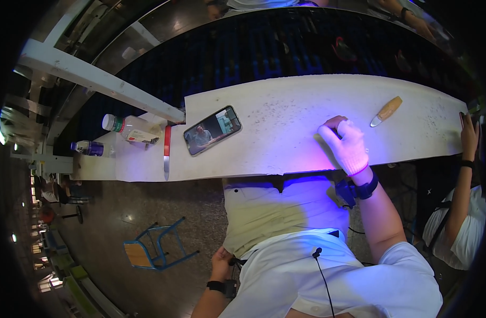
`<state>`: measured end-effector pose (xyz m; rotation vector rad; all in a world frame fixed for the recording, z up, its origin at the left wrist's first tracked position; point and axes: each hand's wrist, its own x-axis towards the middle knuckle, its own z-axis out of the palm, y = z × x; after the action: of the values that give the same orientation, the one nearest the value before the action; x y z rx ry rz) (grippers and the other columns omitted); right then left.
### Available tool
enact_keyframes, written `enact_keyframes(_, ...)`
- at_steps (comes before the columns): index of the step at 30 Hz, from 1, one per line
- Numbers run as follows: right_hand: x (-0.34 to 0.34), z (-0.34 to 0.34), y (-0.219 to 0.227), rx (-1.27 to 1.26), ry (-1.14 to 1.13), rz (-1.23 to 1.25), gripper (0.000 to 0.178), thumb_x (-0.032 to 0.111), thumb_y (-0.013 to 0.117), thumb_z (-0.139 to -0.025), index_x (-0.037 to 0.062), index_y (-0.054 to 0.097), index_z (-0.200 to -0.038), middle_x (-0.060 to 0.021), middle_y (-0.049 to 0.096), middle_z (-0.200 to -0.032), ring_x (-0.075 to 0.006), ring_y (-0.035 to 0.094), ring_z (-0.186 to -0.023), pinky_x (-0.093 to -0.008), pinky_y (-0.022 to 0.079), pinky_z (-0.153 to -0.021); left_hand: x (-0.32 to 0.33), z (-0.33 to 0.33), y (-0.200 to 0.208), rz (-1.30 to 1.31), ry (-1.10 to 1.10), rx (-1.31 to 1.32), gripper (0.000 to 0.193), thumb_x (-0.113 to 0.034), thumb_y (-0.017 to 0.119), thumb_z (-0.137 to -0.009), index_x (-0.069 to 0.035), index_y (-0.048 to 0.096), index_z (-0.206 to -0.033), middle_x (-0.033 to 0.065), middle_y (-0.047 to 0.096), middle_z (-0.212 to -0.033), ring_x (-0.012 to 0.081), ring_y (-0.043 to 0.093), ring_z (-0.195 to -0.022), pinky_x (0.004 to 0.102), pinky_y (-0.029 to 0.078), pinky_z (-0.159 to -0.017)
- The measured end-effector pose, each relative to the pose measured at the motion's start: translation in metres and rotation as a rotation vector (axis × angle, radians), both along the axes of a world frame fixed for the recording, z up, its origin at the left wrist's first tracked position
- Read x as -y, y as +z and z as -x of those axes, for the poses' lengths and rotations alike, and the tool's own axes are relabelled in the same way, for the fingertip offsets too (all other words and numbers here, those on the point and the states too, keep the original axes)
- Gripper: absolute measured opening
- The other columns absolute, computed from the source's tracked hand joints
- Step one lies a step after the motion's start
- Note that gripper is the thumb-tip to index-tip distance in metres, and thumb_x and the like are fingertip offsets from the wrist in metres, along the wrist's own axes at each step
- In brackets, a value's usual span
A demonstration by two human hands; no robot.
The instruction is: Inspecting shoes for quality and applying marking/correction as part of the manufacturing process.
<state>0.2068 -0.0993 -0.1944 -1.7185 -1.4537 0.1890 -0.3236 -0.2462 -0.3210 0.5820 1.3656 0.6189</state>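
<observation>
My right hand (345, 142), in a white glove with bare fingertips, rests on the white tabletop (280, 111) near its front edge. Its fingers are curled in, and whatever they might hold is hidden. To its right lies a short knife with a yellowish wooden handle (389, 109). A phone (213, 131) with a lit screen sits left of the hand, face up. Beyond it, a red-handled knife (166, 151) points its blade toward the front edge. Down beside my hip hangs my left hand (221, 262), fingers bent in next to something dark I cannot make out.
A clear bottle with a green cap (137, 130) and a purple-labelled bottle (89, 148) lie at the left end. A white metal beam (100, 77) crosses there. Behind the table runs a dark conveyor (301, 47). A blue-framed stool (161, 246) is on the floor. Another person's hand (469, 132) touches the right end.
</observation>
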Motion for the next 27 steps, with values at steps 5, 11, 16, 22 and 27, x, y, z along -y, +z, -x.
enact_keyframes(5,0.000,0.000,-0.001,-0.001,-0.013,-0.012,0.008,0.011,0.078,-0.089,0.0031,0.077,-0.092,-0.0116,0.075,-0.091,-0.0304,0.071,-0.087,-0.0396,0.057,-0.081,0.005,0.002,-0.023,-0.024,0.054,-0.195,0.035,0.002,0.064,-0.099,0.006,0.064,-0.134,0.0116,0.075,-0.120,0.0188,0.072,-0.104,0.0304,0.056,-0.092)
enact_keyframes(11,0.000,0.002,0.000,-0.014,-0.026,0.004,0.007,0.009,0.078,-0.088,0.0034,0.077,-0.092,-0.0108,0.075,-0.091,-0.0304,0.071,-0.087,-0.0402,0.057,-0.081,-0.013,-0.005,-0.045,-0.076,0.002,-0.579,0.035,-0.005,0.074,-0.095,0.005,0.066,-0.127,0.0116,0.076,-0.108,0.0170,0.072,-0.091,0.0303,0.058,-0.081)
enact_keyframes(16,0.001,0.001,0.000,0.028,-0.005,-0.015,0.007,0.008,0.078,-0.087,0.0035,0.076,-0.092,-0.0104,0.075,-0.092,-0.0306,0.071,-0.087,-0.0407,0.056,-0.080,-0.025,-0.010,-0.034,-0.048,-0.129,-0.527,0.046,0.001,0.070,-0.095,0.004,0.059,-0.140,0.0179,0.075,-0.121,0.0210,0.074,-0.107,0.0333,0.059,-0.092)
enact_keyframes(22,-0.001,0.001,-0.002,0.033,-0.008,-0.025,0.006,0.008,0.078,-0.087,0.0030,0.076,-0.091,-0.0109,0.075,-0.092,-0.0308,0.071,-0.087,-0.0408,0.057,-0.080,-0.015,0.001,-0.012,-0.007,-0.113,-0.093,0.064,0.005,0.062,-0.101,-0.002,0.042,-0.161,0.0128,0.074,-0.132,0.0204,0.072,-0.115,0.0329,0.055,-0.102)
enact_keyframes(27,-0.002,0.002,-0.002,-0.009,-0.027,-0.005,0.009,0.011,0.079,-0.089,0.0024,0.076,-0.089,-0.0123,0.075,-0.090,-0.0315,0.071,-0.086,-0.0408,0.057,-0.081,-0.018,0.000,-0.029,-0.051,-0.355,-0.738,0.051,-0.004,0.070,-0.094,-0.005,0.064,-0.144,0.0187,0.079,-0.116,0.0250,0.077,-0.107,0.0361,0.060,-0.089)
